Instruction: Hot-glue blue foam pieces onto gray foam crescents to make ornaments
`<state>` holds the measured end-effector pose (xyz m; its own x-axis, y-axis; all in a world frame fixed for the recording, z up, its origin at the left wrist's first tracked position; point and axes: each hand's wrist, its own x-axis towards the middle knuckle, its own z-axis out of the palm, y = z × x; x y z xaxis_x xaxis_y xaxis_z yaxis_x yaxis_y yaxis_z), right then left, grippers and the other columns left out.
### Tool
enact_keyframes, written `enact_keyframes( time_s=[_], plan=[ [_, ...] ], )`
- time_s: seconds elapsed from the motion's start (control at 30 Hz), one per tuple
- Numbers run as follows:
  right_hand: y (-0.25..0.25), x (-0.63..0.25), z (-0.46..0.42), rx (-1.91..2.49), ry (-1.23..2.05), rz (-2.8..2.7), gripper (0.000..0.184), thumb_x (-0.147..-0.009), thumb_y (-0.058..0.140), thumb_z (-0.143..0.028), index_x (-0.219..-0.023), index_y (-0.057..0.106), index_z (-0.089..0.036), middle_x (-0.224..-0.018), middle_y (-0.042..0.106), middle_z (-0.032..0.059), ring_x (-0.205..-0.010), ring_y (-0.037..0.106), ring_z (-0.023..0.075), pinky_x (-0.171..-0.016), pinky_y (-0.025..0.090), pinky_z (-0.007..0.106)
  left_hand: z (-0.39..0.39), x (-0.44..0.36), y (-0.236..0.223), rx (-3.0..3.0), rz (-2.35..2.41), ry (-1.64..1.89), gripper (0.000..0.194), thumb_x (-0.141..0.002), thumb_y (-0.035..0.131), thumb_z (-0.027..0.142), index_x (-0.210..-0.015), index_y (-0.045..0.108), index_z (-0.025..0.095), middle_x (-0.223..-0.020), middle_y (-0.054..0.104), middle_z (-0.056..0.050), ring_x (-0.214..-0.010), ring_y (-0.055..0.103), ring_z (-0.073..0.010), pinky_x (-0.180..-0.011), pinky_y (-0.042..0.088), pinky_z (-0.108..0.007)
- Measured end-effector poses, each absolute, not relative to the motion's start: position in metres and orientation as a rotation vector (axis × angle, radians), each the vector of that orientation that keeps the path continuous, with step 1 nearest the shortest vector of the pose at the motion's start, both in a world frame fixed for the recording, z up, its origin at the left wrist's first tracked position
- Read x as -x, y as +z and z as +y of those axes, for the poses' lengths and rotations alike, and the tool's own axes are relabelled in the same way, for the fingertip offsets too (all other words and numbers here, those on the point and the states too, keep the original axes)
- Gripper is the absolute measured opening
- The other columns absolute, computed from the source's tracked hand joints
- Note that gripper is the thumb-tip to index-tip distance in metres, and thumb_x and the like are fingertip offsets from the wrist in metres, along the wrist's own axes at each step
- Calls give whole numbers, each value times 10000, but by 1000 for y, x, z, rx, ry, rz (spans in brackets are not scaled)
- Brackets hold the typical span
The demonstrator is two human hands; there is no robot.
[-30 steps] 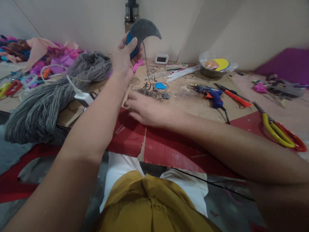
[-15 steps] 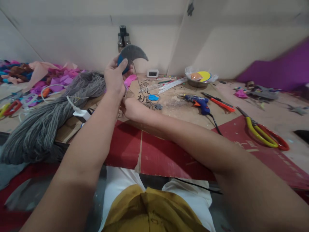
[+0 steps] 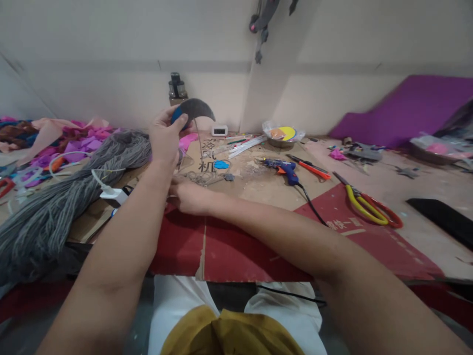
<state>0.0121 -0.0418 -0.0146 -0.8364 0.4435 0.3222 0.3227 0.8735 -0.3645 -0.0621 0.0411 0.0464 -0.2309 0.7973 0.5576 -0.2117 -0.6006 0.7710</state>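
The left hand [image 3: 165,135] is raised above the work surface, pinching a grey crescent [image 3: 198,109] with a blue part at its near end; the thumb lies across the front, and the crescent's tip points out to the right of the hand. A grey strand [image 3: 198,139] hangs from the crescent, down the right side of this hand. The right hand [image 3: 190,195] is low, below the left one and just beside its forearm, over the near part of the cardboard [image 3: 246,190]. Its fingers are curled and partly hidden, so whether they pinch anything I cannot tell. Just beyond the right hand lies a loose tangle of strand [image 3: 195,177], with a blue cloud-shaped piece [image 3: 221,164] a little farther off. To the left of the left hand a thick skein of grey yarn [image 3: 88,187] stretches toward the near edge, a white plug [image 3: 113,196] beside it. Beyond the left hand a dark-topped bottle [image 3: 178,88] stands by the wall, and a small white clock [image 3: 219,130] is to the hand's right. Well to the right of the right hand lie a blue glue gun [image 3: 286,170] and, farther right, scissors [image 3: 369,209] with yellow and red handles.
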Motion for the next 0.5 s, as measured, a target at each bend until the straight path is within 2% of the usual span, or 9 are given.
enact_keyframes(
  time_s=[0.07, 0.13, 0.23, 0.37, 0.5],
  plan=[
    [-13, -29, -44, 505, 401, -2562, 208, -885, 479, -111, -917, 683, -131, -1129, 642, 110, -1040, 567, 168, -950, 409, 284, 42, 64, 47, -1306, 749, 1929, 138, -726, 728, 182, -849, 681, 222, -692, 633, 31, -562, 589, -91, -584, 526, -252],
    [-11, -56, -47, 573, 382, -2483, 232, -887, 464, -111, -928, 693, -120, -1042, 670, 108, -984, 588, 159, -913, 425, 273, 42, 64, 46, -1316, 744, 1898, 128, -724, 726, 169, -835, 690, 222, -706, 647, 23, -573, 603, -95, -575, 531, -240],
    [-6, -100, -42, 952, 338, -2264, 229, -892, 471, -158, -947, 693, -146, -943, 696, 72, -886, 610, 150, -823, 447, 262, 40, 58, 45, -1343, 704, 1832, 143, -707, 743, 174, -835, 704, 225, -753, 675, 6, -604, 624, -107, -584, 546, -244],
    [-4, -137, -10, 1586, 294, -2082, 231, -876, 522, -238, -1018, 686, -158, -979, 713, 66, -837, 623, 146, -757, 435, 230, 34, 54, 49, -1242, 727, 1753, 201, -709, 757, 251, -896, 700, 295, -888, 709, -1, -756, 679, -154, -646, 573, -273],
    [-11, -135, 29, 1823, 316, -2030, 263, -890, 507, -288, -941, 713, -133, -909, 725, 106, -813, 647, 176, -703, 436, 234, 31, 57, 54, -1170, 701, 1724, 275, -707, 761, 322, -968, 675, 337, -958, 710, -1, -905, 681, -198, -661, 580, -300]
  ],
)
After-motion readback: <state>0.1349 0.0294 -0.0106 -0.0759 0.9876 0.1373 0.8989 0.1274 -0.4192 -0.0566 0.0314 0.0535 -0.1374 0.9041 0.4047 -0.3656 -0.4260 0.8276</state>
